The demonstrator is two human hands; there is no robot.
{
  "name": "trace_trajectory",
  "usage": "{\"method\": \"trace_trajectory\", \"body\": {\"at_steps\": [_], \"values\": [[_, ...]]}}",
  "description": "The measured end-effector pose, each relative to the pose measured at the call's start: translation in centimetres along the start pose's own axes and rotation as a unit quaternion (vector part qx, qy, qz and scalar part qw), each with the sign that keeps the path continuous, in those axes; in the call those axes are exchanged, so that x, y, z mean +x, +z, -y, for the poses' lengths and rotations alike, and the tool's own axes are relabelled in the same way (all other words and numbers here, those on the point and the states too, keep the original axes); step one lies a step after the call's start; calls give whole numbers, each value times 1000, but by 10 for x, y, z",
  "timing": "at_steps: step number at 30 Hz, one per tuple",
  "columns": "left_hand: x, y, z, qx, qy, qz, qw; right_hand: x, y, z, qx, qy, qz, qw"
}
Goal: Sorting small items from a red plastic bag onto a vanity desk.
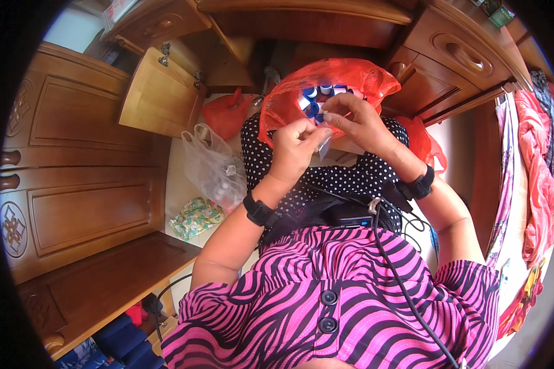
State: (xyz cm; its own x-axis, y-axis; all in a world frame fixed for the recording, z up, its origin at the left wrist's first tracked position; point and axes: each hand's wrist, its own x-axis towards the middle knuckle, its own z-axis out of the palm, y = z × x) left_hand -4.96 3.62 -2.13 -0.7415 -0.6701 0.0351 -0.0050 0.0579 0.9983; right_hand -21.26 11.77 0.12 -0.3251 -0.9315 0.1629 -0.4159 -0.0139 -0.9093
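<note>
The bare left forearm (pixel 231 243) runs from the near left up toward the far middle, and the bare right forearm (pixel 452 212) angles in from the near right, bent at the elbow. The left wrist (pixel 268 192) and right wrist (pixel 407 165) converge toward the centre. The left hand (pixel 292 147) is curled, thumb pressed against the bent index finger. Just beside it, slightly farther away, the right hand (pixel 364 126) arches with fingers bent, thumb and index tips close together, pointing left.
</note>
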Motion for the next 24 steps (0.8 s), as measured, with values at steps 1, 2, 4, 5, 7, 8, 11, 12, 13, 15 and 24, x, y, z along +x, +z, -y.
{"method": "trace_trajectory", "body": {"at_steps": [1, 2, 4, 5, 7, 8, 11, 12, 13, 15, 24], "values": [[0, 0, 1, 14, 6, -24, 1000, 0, -3, 4, 0, 0, 0, 1000], [-1, 0, 1, 14, 6, -24, 1000, 1, -7, 8, 23, 38, 20, 999], [-2, 2, 0, 29, 26, -35, 999, -1, -8, 5, 46, 76, 38, 995], [-2, 3, 2, 29, 27, -34, 999, -3, -3, -3, 79, 85, 59, 992], [-1, 5, 8, 11, 25, -33, 999, -3, 4, -12, 143, 100, 103, 979], [-1, 4, 10, 11, 26, -33, 999, -3, 3, -15, 143, 99, 103, 979], [0, 2, 10, 11, 11, 17, 1000, -2, 1, -15, 121, 105, 90, 983], [1, 1, 6, -1, -10, 24, 1000, -2, -1, -10, 115, 106, 97, 983], [2, 0, 4, -13, -31, 30, 999, -2, -1, -8, 109, 107, 103, 983], [7, -5, 15, 33, 20, 9, 999, -2, 5, -10, 111, 101, 103, 983], [2, -13, 15, 225, 7, 2, 974, -2, 7, -5, -20, 76, 115, 990]]}}
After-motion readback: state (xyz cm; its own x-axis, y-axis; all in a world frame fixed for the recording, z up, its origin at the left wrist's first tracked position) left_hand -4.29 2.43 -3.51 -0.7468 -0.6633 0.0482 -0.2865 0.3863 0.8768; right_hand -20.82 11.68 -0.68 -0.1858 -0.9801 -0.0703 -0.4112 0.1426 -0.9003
